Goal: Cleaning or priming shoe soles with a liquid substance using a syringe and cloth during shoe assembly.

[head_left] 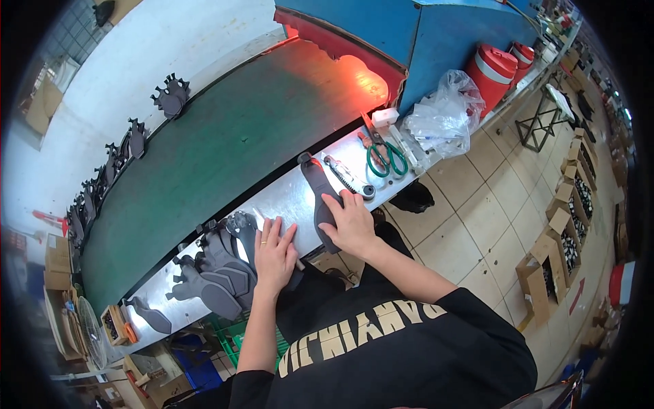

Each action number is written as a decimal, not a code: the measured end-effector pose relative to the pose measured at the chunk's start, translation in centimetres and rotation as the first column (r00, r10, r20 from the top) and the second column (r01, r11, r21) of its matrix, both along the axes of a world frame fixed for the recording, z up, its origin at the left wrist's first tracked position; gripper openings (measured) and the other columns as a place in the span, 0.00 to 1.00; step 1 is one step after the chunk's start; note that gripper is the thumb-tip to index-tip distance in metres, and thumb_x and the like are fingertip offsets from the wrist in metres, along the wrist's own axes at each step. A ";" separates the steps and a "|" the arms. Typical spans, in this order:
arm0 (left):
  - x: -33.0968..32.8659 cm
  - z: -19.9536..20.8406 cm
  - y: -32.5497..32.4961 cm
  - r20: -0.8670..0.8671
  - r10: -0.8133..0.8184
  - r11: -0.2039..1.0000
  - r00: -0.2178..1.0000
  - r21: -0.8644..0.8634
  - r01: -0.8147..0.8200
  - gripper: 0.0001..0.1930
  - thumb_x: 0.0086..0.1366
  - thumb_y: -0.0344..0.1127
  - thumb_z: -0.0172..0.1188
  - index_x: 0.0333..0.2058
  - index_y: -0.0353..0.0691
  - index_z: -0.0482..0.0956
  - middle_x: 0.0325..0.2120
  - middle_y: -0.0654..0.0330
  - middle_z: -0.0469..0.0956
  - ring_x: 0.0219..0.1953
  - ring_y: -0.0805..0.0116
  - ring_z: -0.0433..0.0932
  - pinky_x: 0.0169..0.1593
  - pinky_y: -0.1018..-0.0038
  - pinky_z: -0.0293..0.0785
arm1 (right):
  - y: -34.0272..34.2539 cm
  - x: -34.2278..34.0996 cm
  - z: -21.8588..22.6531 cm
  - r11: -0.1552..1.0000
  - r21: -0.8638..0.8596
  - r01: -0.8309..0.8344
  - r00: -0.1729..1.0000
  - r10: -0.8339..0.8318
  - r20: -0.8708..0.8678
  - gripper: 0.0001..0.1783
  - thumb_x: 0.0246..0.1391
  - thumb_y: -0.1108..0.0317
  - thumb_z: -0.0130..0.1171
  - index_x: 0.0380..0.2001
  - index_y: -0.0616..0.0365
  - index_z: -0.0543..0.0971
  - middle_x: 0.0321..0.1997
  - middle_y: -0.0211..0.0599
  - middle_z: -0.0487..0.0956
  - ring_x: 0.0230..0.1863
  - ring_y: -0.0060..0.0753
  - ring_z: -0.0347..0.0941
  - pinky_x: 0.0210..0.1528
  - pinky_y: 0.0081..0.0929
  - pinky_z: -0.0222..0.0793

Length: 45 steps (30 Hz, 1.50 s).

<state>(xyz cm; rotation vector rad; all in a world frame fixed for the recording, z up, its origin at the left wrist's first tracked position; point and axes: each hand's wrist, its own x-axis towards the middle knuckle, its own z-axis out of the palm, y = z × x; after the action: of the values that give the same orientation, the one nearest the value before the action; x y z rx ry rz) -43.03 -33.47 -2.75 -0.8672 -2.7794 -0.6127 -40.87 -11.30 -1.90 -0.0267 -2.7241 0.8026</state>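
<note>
My right hand (pixel 353 226) grips a long dark grey sole-shaped piece (pixel 317 183), fingers and thumb laid over its near part. The piece lies on the metal ledge, its narrow end pointing away from me. My left hand (pixel 274 255) rests with its fingers stretched out flat at the right edge of a pile of similar grey pieces (pixel 216 278). What lies under its palm is hidden. Right of my right hand are green-handled scissors (pixel 387 160) and a small tool with a black coil (pixel 347 178).
Beyond the metal ledge (pixel 276 204) runs a green conveyor belt (pixel 204 170) into a blue machine (pixel 361 27) glowing red inside. More grey pieces (pixel 136 138) line the belt's far edge. A clear plastic bag (pixel 446 112) and red drink coolers (pixel 492 71) stand right. Open cartons (pixel 541 279) line the floor.
</note>
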 end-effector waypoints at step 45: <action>-0.5 4.7 2.3 0.522 -0.419 0.053 0.743 0.831 -0.554 0.22 0.69 0.26 0.47 0.61 0.40 0.67 0.43 0.49 0.80 0.44 0.65 0.80 0.51 0.70 0.76 | -3.8 5.8 6.1 0.317 -0.890 -0.328 0.831 0.545 -0.112 0.23 0.53 0.81 0.60 0.52 0.60 0.71 0.48 0.36 0.77 0.48 0.24 0.75 0.50 0.20 0.70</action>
<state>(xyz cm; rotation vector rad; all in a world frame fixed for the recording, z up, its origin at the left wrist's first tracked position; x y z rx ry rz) -43.51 -31.18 1.93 -0.0145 -1.6205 -2.8480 -35.07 -15.12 4.21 0.4660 -2.0788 2.4674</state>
